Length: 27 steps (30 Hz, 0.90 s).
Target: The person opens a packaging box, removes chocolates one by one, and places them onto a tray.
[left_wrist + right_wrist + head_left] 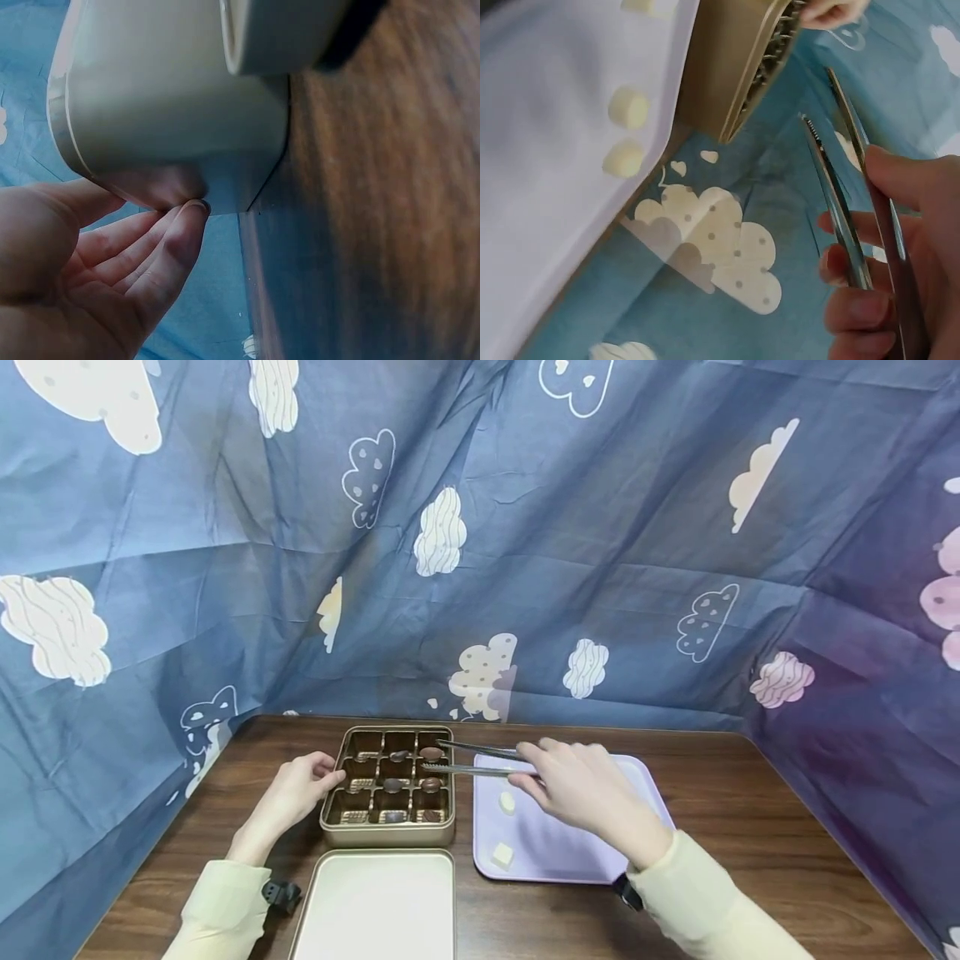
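Head view: left hand (297, 785), fingers relaxed, touches gold rectangular metal box (387, 837); right hand (583, 783) grips silver metal tweezers (480, 770), spread. Apparent step: placement between hands; next, withdraw tweezers.

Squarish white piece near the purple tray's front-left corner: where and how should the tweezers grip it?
Probably pinch the squarish white piece by opposite sides, tweezers coming from above right: it looks blocky and lies flat, with the purple tray's rim close on its left.

Creased blue cloud-print fabric backdrop (637, 535) behind and on both sides, purplish at right. Dark brown wood-grain tabletop (738, 827), far edge along the fabric.
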{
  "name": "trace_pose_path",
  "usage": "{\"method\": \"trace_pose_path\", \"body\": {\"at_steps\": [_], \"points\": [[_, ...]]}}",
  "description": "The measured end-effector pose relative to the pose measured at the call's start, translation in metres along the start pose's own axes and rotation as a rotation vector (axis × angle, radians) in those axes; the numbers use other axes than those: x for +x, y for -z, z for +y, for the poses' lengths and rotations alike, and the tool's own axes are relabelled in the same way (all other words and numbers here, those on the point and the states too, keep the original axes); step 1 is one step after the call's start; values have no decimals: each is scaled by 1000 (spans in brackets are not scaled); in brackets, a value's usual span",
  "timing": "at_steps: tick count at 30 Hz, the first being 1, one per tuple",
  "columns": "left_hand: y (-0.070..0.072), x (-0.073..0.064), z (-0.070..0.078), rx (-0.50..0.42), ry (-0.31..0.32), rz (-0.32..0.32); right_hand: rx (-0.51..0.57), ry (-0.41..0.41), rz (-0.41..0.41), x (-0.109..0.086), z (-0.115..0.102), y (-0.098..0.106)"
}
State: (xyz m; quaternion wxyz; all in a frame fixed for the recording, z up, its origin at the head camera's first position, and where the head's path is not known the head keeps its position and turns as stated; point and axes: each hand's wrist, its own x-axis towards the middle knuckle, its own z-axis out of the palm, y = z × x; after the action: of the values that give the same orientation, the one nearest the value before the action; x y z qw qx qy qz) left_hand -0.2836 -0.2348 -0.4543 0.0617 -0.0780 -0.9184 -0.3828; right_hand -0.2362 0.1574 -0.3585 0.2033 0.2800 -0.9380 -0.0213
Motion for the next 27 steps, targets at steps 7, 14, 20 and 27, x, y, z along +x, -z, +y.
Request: {"method": "trace_pose_path", "body": {"at_steps": [7,14,20,27], "points": [[0,-1,-1,16,-11,1,-201,82,-29,49,-13,-2],[0,-1,1,14,-2,-3,-270,94,-75,81,-38,-24],[1,-2,2,24,0,1,-304,106,-56,97,-52,-29],[0,0,1,12,-3,0,-385,116,-171,123,-66,-11]]}}
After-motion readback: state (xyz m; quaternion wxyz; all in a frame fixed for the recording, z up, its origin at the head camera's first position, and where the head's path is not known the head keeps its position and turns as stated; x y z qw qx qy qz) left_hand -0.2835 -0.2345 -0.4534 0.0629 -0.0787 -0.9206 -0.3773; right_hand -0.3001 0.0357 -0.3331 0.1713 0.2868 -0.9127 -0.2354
